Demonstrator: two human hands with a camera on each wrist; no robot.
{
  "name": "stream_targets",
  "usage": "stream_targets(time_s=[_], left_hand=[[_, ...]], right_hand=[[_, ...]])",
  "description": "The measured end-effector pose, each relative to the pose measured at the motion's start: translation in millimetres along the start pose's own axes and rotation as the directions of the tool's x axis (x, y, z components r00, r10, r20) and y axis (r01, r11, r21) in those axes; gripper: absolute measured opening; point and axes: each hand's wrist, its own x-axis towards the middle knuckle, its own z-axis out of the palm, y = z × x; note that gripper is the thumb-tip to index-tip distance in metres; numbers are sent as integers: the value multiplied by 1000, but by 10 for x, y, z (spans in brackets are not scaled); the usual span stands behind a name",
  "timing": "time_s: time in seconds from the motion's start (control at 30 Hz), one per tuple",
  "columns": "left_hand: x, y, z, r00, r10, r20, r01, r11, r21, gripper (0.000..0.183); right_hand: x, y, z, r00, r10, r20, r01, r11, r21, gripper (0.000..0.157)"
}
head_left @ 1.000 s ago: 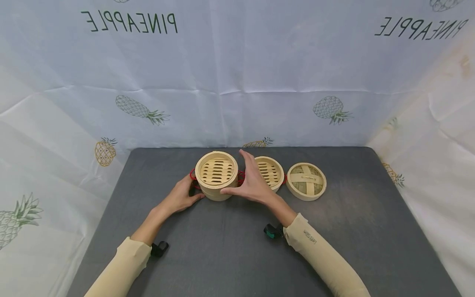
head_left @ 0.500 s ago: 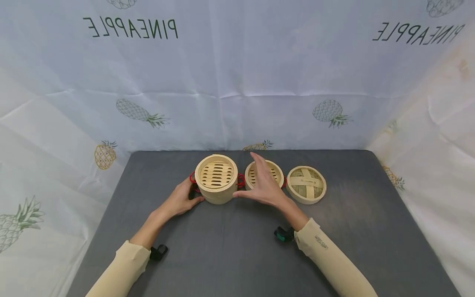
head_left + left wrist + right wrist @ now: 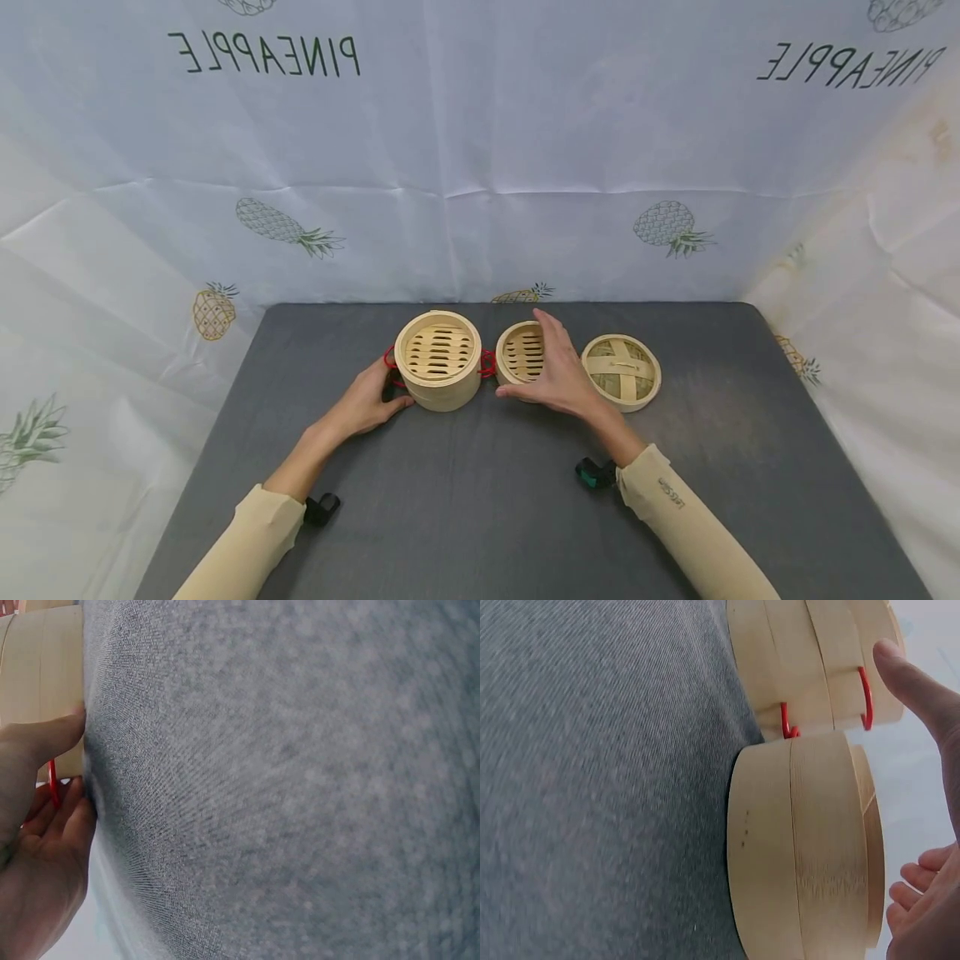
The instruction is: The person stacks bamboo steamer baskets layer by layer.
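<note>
Two bamboo steamer baskets with red handles, one on the other, form a stack with a slatted inside. My left hand holds the stack's left side low down, its thumb against the wall and its fingers around the red handle. A single bamboo steamer basket stands just right of the stack. Over its right part hovers my right hand, thumb and fingers spread apart with nothing between them; the hand hides part of that basket. In the right wrist view, the thumb is clear of the basket wall.
A round woven bamboo lid with a crossed strap lies right of the single basket. The dark grey table ends at a white pineapple-print cloth behind. Black wrist cameras hang under both forearms.
My right hand has moved right, away from the stack and over the single basket, with its fingers still spread. The left hand and the stack have stayed in place.
</note>
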Motion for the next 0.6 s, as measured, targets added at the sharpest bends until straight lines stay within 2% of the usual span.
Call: stream_targets(time_s=[0.27, 0.4, 0.6], left_hand=[[16, 23, 4, 1000, -14, 4, 14, 1000, -13, 82], [14, -82, 48, 999, -46, 24, 45, 999, 22, 83], [18, 21, 13, 999, -30, 14, 30, 999, -19, 81]], right_hand=[[4, 138, -49, 1000, 11, 13, -10, 999, -48, 143], [6, 197, -56, 999, 43, 32, -41, 997, -66, 141], [0, 244, -49, 996, 74, 47, -70, 995, -77, 140]])
